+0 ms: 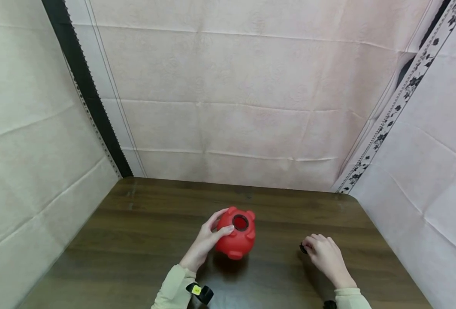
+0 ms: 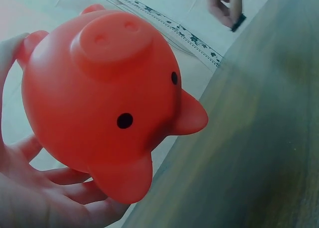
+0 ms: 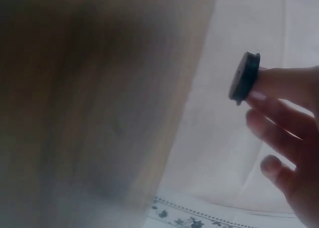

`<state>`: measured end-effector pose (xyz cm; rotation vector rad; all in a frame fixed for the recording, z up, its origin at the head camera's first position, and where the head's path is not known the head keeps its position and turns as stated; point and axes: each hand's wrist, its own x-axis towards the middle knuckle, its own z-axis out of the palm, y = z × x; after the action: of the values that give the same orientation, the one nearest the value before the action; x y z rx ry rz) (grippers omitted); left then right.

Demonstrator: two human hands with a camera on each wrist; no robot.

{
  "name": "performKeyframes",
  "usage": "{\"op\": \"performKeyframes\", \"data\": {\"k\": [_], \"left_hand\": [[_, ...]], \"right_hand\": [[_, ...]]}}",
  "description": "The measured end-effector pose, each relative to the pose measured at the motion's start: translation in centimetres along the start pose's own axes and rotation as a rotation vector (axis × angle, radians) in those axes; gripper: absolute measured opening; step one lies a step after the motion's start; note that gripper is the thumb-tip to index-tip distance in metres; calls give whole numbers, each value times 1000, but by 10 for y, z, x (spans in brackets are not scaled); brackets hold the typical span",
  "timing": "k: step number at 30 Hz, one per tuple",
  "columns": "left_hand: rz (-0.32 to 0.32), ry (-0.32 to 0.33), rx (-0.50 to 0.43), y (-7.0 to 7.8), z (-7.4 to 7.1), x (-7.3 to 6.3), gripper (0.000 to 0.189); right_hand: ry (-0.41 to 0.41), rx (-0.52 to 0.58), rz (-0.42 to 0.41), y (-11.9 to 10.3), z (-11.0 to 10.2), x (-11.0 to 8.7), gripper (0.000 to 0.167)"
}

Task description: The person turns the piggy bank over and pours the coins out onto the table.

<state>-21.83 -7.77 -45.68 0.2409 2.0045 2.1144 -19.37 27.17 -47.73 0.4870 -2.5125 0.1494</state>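
Note:
My left hand (image 1: 206,238) grips a red piggy bank (image 1: 228,244) by its side, lifted above the table. A round hole with a dark rim (image 1: 240,222) shows in its belly, which faces up toward the head camera. In the left wrist view the pig's snout, two black eyes and ears are visible, with the left hand's fingers (image 2: 75,188) curled along its side. Off to the right, my right hand (image 1: 326,256) pinches a small black round plug (image 3: 244,78) between thumb and fingertips, apart from the pig.
Beneath both hands lies a dark wooden table (image 1: 166,206). Pale cloth walls (image 1: 228,86) rise at its back and both sides, with a flower-patterned border (image 1: 390,116) at the right corner and a black strip (image 1: 92,94) at the left.

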Motion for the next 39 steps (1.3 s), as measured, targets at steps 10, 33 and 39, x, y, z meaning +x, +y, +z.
{"op": "performKeyframes", "data": {"k": [10, 33, 39], "left_hand": [[11, -14, 4, 0, 0, 1, 61], [3, 14, -35, 0, -2, 2, 60], [-2, 11, -66, 0, -3, 3, 59]], "right_hand": [[-134, -45, 2, 26, 0, -11, 26], [-432, 57, 44, 26, -7, -3, 32], [-437, 75, 71, 26, -9, -2, 28]]}}
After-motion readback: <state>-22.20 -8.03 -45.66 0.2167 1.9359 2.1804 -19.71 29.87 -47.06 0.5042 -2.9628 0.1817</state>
